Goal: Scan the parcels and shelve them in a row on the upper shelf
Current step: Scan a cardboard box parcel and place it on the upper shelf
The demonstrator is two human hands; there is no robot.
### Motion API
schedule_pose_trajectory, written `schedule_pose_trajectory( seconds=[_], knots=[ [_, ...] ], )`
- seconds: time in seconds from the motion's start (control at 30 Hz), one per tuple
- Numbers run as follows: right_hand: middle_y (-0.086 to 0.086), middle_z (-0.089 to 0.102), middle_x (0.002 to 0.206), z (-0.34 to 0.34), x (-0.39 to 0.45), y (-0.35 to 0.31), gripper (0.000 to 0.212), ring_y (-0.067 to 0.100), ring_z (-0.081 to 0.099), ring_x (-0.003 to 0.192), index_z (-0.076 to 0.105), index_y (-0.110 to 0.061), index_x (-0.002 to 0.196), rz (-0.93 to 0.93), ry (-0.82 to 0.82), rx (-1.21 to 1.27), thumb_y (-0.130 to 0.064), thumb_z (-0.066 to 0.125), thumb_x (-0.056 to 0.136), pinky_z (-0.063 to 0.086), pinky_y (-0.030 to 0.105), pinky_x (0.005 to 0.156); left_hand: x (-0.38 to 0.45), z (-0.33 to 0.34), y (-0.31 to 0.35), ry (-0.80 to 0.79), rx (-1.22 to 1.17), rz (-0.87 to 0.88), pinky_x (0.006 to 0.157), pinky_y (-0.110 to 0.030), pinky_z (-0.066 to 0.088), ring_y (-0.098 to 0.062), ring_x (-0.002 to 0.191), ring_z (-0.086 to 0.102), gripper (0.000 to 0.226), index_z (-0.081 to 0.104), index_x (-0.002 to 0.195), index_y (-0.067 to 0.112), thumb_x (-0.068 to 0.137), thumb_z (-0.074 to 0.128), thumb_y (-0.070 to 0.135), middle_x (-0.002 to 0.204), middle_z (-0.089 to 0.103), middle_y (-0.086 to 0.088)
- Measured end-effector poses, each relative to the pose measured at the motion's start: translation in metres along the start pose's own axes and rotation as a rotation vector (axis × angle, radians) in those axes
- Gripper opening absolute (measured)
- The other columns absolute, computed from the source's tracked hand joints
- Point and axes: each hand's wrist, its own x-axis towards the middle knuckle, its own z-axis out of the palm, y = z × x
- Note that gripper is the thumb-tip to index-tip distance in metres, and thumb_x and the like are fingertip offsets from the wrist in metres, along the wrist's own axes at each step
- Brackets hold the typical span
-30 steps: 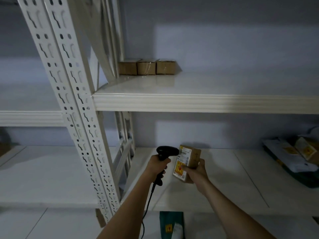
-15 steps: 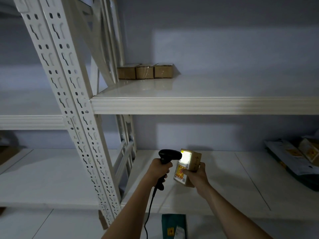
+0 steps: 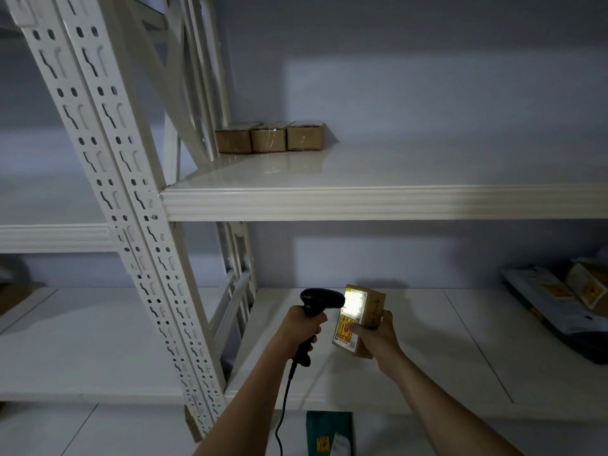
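A black corded scanner (image 3: 317,311) is gripped by the left hand (image 3: 297,334), fingers wrapped round its handle, head aimed right at the parcel. The cable (image 3: 282,413) is seen hanging from the handle base down past the left forearm. A small brown cardboard parcel (image 3: 358,319) is held by the right hand (image 3: 375,334), thumb laid on its labelled face, fingers curled behind it. The parcel is held tilted above the lower shelf (image 3: 427,357), near that shelf's front left part, just right of the scanner head and not touching it. The upper part of the parcel's label is lit bright white; a yellow-and-red sticker is seen lower on the same face.

On the upper shelf (image 3: 362,202), three brown boxes (image 3: 268,138) are set in a row at the back left corner, side by side and touching, the leftmost beside the rack's white perforated upright (image 3: 108,179).

At the lower shelf's right edge, a pile of bagged and boxed parcels (image 3: 559,301) is seen, partly cut off. Below the lower shelf's front edge, a green packet (image 3: 329,436) with a yellow sticker is partly visible between the forearms.
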Motion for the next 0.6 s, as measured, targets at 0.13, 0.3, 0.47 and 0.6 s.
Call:
schedule_pose_trajectory(
  seconds=[0.13,0.3,0.47,0.6],
  knots=[
    [0.002,0.059,0.126,-0.002,0.005,0.003,0.067,0.023,0.062,0.105,0.035,-0.02,0.13,-0.002,-0.001,-0.008,-0.007,0.08,0.081,0.055,0.035,0.079,0.003,0.003,0.002,-0.017,-0.002,0.006,0.05,-0.027,0.041,-0.017,0.051,0.047,0.009,0.063,0.091,0.007,0.089,0.061,0.016,0.063,0.054,-0.005],
    [0.003,0.06,0.128,-0.002,0.014,0.005,0.067,0.026,0.063,0.111,0.037,-0.021,0.129,0.005,-0.005,-0.014,-0.009,0.082,0.08,0.056,0.046,0.093,0.009,0.004,0.001,-0.012,0.001,-0.005,0.049,-0.026,0.039,-0.017,0.05,0.046,0.008,0.062,0.087,0.007,0.088,0.061,0.016,0.063,0.053,-0.005],
    [0.001,0.061,0.123,-0.002,0.019,0.005,0.065,0.023,0.064,0.107,0.038,-0.021,0.126,-0.005,-0.004,-0.024,-0.011,0.082,0.08,0.055,0.041,0.086,0.016,0.001,0.0,-0.014,-0.001,-0.016,0.049,-0.027,0.04,-0.017,0.05,0.047,0.011,0.062,0.091,0.006,0.089,0.061,0.016,0.065,0.054,-0.006],
    [-0.001,0.06,0.12,-0.001,0.023,0.007,0.065,0.022,0.063,0.105,0.039,-0.021,0.126,-0.004,-0.014,-0.035,-0.011,0.083,0.079,0.054,0.041,0.086,0.021,0.001,0.003,-0.015,-0.001,-0.021,0.05,-0.027,0.039,-0.017,0.049,0.046,0.009,0.061,0.086,0.007,0.088,0.061,0.016,0.064,0.053,-0.005]
  ],
)
